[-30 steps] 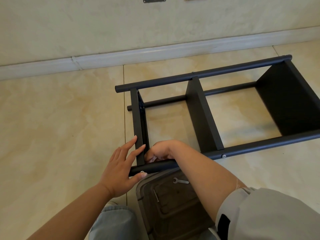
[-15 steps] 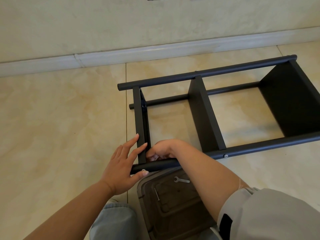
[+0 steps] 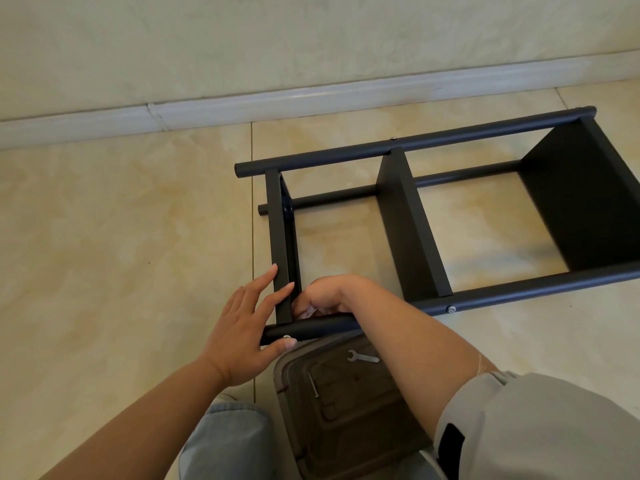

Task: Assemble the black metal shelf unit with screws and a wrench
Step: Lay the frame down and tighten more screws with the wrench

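Shelf unit (image 3: pixel 412 216): lay on its side on the floor (image 3: pixel 104 237), near the wall. I logged my left hand (image 3: pixel 247 327) with a released grip, straight fingers bracing the end panel (image 3: pixel 282 251) and thumb under the near tube (image 3: pixel 311 328) beside a screw (image 3: pixel 287 337). Right hand (image 3: pixel 323 296): fingers curled inside that corner, on what I could not tell. Wrench (image 3: pixel 362 357): unused on a brown lid (image 3: pixel 346 393). Risk, as I judged it: the screw cross-threading or dropping if panel and tube slipped out of line.
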A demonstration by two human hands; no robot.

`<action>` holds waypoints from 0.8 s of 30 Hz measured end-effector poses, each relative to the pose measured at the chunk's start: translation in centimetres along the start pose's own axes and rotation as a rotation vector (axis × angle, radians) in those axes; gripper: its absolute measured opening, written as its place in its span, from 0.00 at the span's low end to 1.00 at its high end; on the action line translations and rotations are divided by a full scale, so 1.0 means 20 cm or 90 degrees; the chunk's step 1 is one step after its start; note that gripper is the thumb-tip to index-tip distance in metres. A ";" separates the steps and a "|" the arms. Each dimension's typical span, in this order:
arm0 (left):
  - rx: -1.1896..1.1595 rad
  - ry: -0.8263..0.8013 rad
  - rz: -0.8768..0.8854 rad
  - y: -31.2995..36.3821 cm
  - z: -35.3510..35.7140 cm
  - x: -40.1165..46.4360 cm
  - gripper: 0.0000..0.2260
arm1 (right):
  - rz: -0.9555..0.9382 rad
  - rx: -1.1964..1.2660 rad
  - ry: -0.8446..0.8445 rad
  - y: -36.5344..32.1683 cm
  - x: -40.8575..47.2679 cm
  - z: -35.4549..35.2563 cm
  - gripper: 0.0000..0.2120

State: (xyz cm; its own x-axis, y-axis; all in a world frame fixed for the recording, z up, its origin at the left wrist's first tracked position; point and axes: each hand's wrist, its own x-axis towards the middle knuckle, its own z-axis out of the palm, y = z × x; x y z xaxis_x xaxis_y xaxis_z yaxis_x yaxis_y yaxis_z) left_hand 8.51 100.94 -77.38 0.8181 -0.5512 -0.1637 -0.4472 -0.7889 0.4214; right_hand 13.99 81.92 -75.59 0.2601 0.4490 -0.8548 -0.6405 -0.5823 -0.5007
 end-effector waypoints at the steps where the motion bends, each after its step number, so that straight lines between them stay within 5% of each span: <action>1: 0.000 0.000 -0.001 0.00 0.00 0.00 0.32 | 0.001 -0.006 0.007 0.00 0.00 0.00 0.09; 24: 0.010 0.004 0.005 0.00 0.00 0.00 0.32 | -0.015 -0.039 0.043 0.00 0.01 0.00 0.10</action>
State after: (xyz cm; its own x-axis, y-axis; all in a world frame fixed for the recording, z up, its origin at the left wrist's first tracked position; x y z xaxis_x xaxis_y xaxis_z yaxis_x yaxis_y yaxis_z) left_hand 8.53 100.97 -77.40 0.8168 -0.5557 -0.1552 -0.4588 -0.7887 0.4092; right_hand 13.93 82.04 -75.79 0.3237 0.4184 -0.8486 -0.5889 -0.6129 -0.5268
